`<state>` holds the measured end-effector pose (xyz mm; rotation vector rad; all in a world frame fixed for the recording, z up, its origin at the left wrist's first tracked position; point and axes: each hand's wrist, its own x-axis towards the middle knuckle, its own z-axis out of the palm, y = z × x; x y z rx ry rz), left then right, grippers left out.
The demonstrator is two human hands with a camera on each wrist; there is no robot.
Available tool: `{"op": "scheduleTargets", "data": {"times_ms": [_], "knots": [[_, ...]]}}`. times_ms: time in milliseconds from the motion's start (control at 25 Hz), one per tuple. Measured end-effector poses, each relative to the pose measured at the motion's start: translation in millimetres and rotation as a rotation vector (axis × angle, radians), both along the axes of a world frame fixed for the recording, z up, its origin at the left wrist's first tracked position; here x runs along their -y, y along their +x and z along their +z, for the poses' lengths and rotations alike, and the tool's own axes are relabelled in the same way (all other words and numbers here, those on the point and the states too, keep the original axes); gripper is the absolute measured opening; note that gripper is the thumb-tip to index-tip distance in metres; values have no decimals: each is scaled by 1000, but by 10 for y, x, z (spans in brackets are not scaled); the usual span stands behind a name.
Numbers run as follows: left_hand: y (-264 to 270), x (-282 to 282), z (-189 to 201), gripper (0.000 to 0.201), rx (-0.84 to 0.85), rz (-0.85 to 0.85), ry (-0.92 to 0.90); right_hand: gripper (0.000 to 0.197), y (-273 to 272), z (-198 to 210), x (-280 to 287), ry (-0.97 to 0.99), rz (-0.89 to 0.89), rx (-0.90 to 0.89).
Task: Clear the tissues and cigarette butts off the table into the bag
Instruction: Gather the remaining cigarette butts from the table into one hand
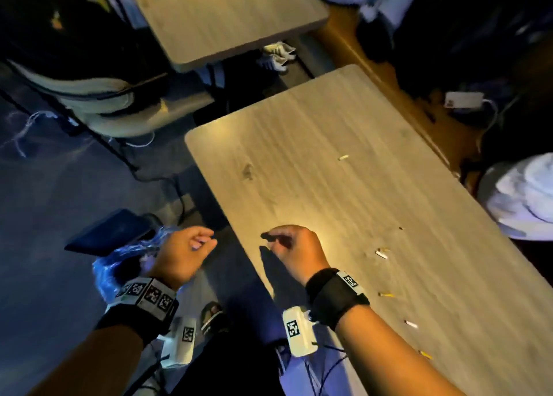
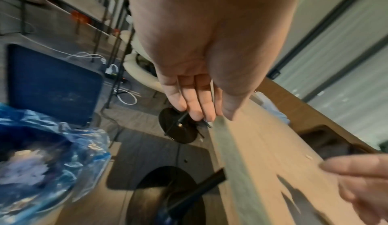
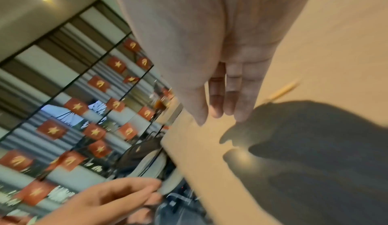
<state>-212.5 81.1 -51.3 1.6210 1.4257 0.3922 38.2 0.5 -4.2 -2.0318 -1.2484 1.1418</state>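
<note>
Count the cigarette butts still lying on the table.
6: far one, a tiny bit, a white one, a yellow one, a white one, a yellow one by the forearm. More may be hidden.

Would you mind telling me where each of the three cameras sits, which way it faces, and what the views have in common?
Head: worn on the head, looking down at the table, both forearms and hands, scattered butts.
Left wrist: looks along the left hand at the floor, blue bag and table edge.
Right wrist: looks along the right hand over the tabletop toward a flag-decked wall.
Shared: each wrist view catches the other hand; all show the table.
</note>
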Motion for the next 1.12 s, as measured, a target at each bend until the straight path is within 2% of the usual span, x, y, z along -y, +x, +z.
{"op": "scheduleTargets", "data": {"times_ms": [200,280,400,560,720,960,1120], "knots": [[893,468,410,21,-120,-298,63,26,1281,335,1035,-165,-195,230],[1207,579,539,25,-154,-371,66,27,1544,350,1338,-186,-268,260],[1553,605,592,25,-215,-390,123,25,1684,238,1586,-208,-345,302],[1752,452,380,38,-341,-448,219,24,1687,55,1608,-195,-353,383],[1862,311,96,43,-370,-463,226,22,1746,-72,1380,-152,-341,424],[1914,302,-127,20,-318,-398,247,19,1774,-238,1212,-141,-345,459],[1955,340,-141,17,-298,-354,245,19,1785,-277,1174,-140,-261,523]]}}
